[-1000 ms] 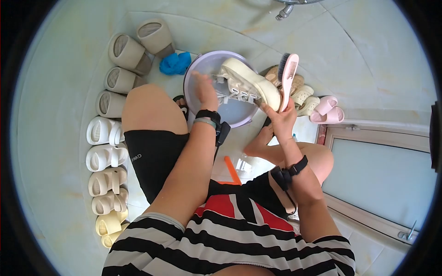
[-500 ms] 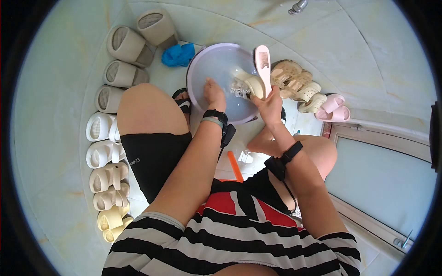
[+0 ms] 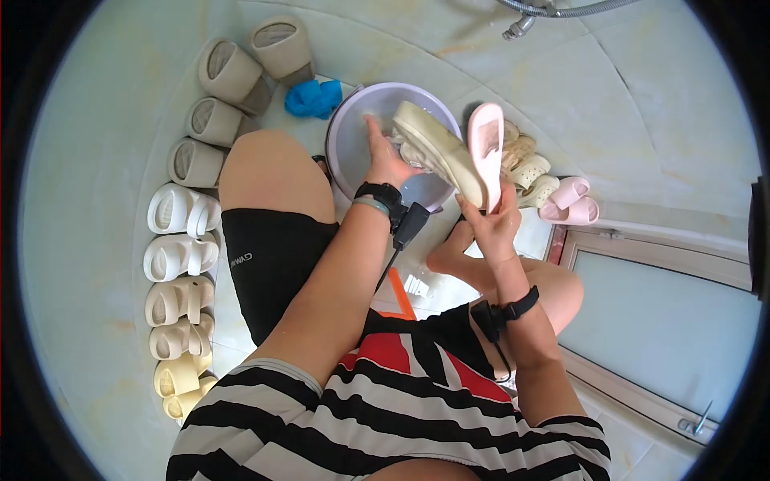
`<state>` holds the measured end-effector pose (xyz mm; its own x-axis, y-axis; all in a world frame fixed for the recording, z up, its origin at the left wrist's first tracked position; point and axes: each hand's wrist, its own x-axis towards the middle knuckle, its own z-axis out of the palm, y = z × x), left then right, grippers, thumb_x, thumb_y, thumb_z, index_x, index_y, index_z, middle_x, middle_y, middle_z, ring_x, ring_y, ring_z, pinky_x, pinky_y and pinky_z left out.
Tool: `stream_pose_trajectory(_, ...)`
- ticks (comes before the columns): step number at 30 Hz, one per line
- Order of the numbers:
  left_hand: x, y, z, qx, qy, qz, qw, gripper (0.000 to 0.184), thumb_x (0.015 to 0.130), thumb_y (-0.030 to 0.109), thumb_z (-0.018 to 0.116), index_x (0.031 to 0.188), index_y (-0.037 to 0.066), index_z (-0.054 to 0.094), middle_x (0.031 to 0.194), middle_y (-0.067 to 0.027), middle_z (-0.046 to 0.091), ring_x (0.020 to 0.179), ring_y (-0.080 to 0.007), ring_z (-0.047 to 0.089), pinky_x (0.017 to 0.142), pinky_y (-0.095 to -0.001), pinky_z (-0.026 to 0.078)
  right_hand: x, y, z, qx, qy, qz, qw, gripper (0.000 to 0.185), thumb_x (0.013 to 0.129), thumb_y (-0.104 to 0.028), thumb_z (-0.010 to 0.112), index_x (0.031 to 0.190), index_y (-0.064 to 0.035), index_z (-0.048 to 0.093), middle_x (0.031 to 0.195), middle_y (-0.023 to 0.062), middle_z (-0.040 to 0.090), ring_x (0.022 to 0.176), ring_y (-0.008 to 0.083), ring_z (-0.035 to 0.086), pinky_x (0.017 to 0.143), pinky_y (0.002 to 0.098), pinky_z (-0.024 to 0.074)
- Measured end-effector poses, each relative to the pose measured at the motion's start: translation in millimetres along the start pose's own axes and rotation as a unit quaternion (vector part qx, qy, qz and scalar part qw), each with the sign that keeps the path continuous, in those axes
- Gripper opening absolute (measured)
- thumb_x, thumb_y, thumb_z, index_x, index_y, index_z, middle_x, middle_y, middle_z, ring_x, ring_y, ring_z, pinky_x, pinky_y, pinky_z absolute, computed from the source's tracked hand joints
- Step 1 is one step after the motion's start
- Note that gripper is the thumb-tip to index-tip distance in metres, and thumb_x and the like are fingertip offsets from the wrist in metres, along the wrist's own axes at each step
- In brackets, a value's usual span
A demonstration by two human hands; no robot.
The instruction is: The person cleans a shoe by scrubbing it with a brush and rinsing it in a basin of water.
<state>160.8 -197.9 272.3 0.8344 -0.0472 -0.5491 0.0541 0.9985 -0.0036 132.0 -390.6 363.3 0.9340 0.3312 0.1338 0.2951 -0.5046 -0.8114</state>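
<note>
Left hand [image 3: 389,164], fingers spread, sits against the left side of an off-white thick-soled shoe [image 3: 441,152], slanting far-left to near-right over a round lilac bucket [image 3: 341,136]. Right hand [image 3: 496,228] pinches its near end plus a pale-pink brush [image 3: 485,132].

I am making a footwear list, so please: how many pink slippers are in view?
2. One pink slipper is beside the cream clogs; the other slipper is next to it, nearer the door. Others may be hidden.
</note>
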Motion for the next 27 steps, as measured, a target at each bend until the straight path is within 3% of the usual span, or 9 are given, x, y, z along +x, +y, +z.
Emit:
stream_pose_trajectory(1,2.5,1.6,-0.7,-0.016,-0.004,-0.018,1.000,0.094,0.081,0.081,0.022,0.145,0.013,0.028,0.150,-0.0158,0.026,0.136,-0.0408,0.027,0.104,-0.0683,0.015,-1.1,3.3,1.1,0.050,-0.017,-0.047,0.998,0.046,0.076,-0.007,0.075,0.113,0.0014,0.050,0.123,0.0179,0.057,0.119,0.0233,0.052,0.096,0.0327,0.0439)
stream_pose_trajectory(3,8.8,1.7,-0.7,-0.033,-0.007,-0.034,0.999,0.089,0.084,0.078,0.023,0.144,0.013,0.030,0.149,-0.0160,0.028,0.135,-0.0404,0.029,0.105,-0.0663,0.016,-0.7,2.5,-2.1,-0.017,-0.024,-0.117,0.993,0.047,0.075,-0.006,0.074,0.114,-0.0002,0.049,0.126,0.0194,0.055,0.122,0.0284,0.049,0.098,0.0357,0.0428)
stream_pose_trajectory(5,16.1,-5.6,1.3,-0.083,-0.024,0.023,0.996,0.073,0.094,0.064,0.020,0.137,0.009,0.041,0.138,-0.0175,0.044,0.125,-0.0376,0.044,0.103,-0.0580,0.033,-3.1,-1.7,-3.0,-0.103,-0.032,-0.204,0.973,0.051,0.072,-0.003,0.074,0.117,-0.0047,0.049,0.131,0.0200,0.052,0.126,0.0399,0.044,0.105,0.0470,0.0348)
stream_pose_trajectory(9,40.3,-17.2,-12.6,-0.086,-0.055,0.100,0.990,0.070,0.095,0.060,0.019,0.135,0.008,0.043,0.134,-0.0174,0.046,0.122,-0.0367,0.047,0.101,-0.0557,0.036,-5.1,-11.3,-7.2,-0.177,-0.087,-0.281,0.939,0.052,0.067,-0.003,0.074,0.114,-0.0069,0.052,0.129,0.0145,0.055,0.127,0.0384,0.044,0.109,0.0572,0.0211)
stream_pose_trajectory(12,51.5,-24.1,-23.4,-0.078,-0.068,0.131,0.986,0.067,0.096,0.057,0.018,0.133,0.007,0.044,0.131,-0.0173,0.049,0.119,-0.0361,0.049,0.099,-0.0540,0.039,-5.5,-11.6,-9.4,-0.216,-0.110,-0.298,0.923,0.055,0.072,-0.005,0.072,0.122,-0.0082,0.047,0.130,0.0183,0.054,0.128,0.0417,0.043,0.110,0.0556,0.0217)
stream_pose_trajectory(16,59.7,-31.0,-31.6,-0.068,-0.073,0.156,0.983,0.065,0.098,0.054,0.017,0.131,0.007,0.046,0.128,-0.0172,0.051,0.115,-0.0353,0.052,0.097,-0.0517,0.042,-7.8,-12.3,-8.0,-0.205,-0.102,-0.292,0.929,0.055,0.065,-0.001,0.073,0.116,-0.0078,0.055,0.130,0.0117,0.056,0.127,0.0356,0.045,0.108,0.0567,0.0224)
stream_pose_trajectory(22,63.9,-30.0,-36.8,-0.049,-0.078,0.172,0.981,0.062,0.100,0.049,0.015,0.128,0.005,0.048,0.123,-0.0170,0.055,0.111,-0.0343,0.056,0.094,-0.0488,0.047,-12.4,-15.0,-3.4,-0.193,-0.088,-0.291,0.933,0.054,0.063,0.001,0.071,0.114,-0.0074,0.057,0.128,0.0119,0.057,0.127,0.0340,0.046,0.109,0.0557,0.0210)
stream_pose_trajectory(24,55.8,-29.5,-29.5,-0.050,-0.050,0.175,0.982,0.061,0.101,0.046,0.013,0.121,0.003,0.053,0.111,-0.0167,0.060,0.100,-0.0342,0.060,0.087,-0.0468,0.052,-12.3,-15.6,-2.4,-0.195,-0.083,-0.296,0.931,0.052,0.063,0.001,0.072,0.113,-0.0071,0.057,0.127,0.0122,0.058,0.127,0.0338,0.046,0.109,0.0553,0.0213)
stream_pose_trajectory(27,38.7,-29.1,-17.1,-0.030,-0.027,0.175,0.984,0.060,0.100,0.047,0.015,0.121,0.003,0.052,0.115,-0.0164,0.059,0.102,-0.0347,0.059,0.089,-0.0476,0.050,-12.9,-17.6,-1.3,-0.198,-0.077,-0.303,0.929,0.050,0.063,0.000,0.072,0.111,-0.0066,0.058,0.126,0.0126,0.059,0.127,0.0336,0.046,0.109,0.0546,0.0218)
